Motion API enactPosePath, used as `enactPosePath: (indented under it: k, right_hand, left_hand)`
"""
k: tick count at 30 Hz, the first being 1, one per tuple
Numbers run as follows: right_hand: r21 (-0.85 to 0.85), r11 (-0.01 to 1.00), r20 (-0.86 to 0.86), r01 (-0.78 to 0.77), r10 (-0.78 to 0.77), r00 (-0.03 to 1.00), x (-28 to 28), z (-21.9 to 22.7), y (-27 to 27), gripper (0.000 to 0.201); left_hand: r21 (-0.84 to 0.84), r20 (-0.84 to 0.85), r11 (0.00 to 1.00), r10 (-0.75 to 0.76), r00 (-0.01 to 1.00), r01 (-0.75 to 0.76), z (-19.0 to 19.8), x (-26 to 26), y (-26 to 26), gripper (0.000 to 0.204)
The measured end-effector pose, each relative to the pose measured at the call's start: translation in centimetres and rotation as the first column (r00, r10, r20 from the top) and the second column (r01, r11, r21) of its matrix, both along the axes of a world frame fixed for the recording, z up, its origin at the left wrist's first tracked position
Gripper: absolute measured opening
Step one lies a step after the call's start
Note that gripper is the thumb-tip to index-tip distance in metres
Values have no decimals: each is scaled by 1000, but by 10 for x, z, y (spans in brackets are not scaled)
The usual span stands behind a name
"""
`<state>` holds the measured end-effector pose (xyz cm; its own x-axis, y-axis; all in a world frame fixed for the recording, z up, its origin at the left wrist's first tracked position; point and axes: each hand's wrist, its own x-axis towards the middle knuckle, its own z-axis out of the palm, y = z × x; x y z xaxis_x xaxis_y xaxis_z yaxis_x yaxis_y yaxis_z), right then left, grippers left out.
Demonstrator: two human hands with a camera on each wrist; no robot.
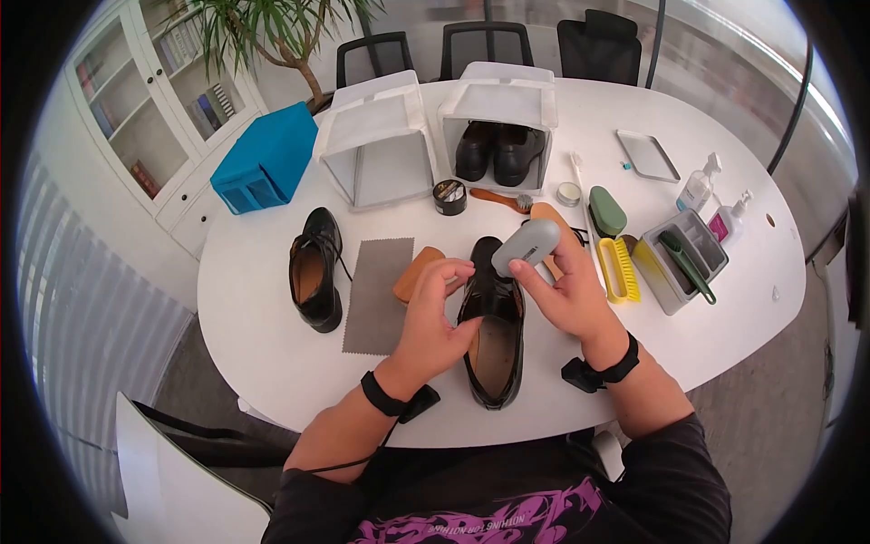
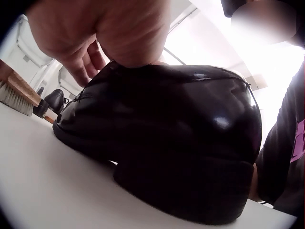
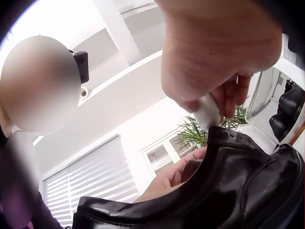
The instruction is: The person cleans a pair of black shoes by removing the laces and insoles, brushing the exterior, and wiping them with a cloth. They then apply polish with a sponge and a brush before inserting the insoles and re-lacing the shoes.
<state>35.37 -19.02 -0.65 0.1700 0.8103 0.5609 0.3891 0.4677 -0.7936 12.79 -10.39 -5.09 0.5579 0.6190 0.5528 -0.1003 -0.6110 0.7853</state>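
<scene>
A black leather dress shoe [image 1: 494, 363] stands on the white table in front of the person, toe pointing away. Above its laced part, the right hand [image 1: 575, 295] pinches a grey oval shoe-shine sponge [image 1: 527, 249] between thumb and fingers. In the right wrist view, the pale sponge [image 3: 207, 112] shows just over the shoe's tongue. At the shoe's left side is the left hand [image 1: 435, 313], thumb at the opening and fingers loosely bent beside the laces. Its palm overlaps the shoe's top edge in the left wrist view. The other black shoe [image 1: 315, 272] stands farther left.
A grey cloth [image 1: 376, 299] and a wooden-backed brush [image 1: 419, 275] lie left. Beyond are a polish tin [image 1: 449, 197] and two clear shoe boxes, one holding black shoes [image 1: 498, 154]. To the right are a yellow brush [image 1: 620, 270], a green-topped brush [image 1: 607, 211] and a grey caddy [image 1: 666, 281].
</scene>
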Motion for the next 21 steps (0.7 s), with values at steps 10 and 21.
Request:
enactPosePath:
  k: [10,21]
  right_hand:
    - [-335,941,-82,-47,20,996,25,-29,21,31]
    - [-104,975,142,198,-183,973,30,-24,25,25]
  left_hand:
    - [-142,-72,988,-71,995,60,9,-1,-2,61]
    - [-83,-182,984,-171,968,158,14,-9,2,43]
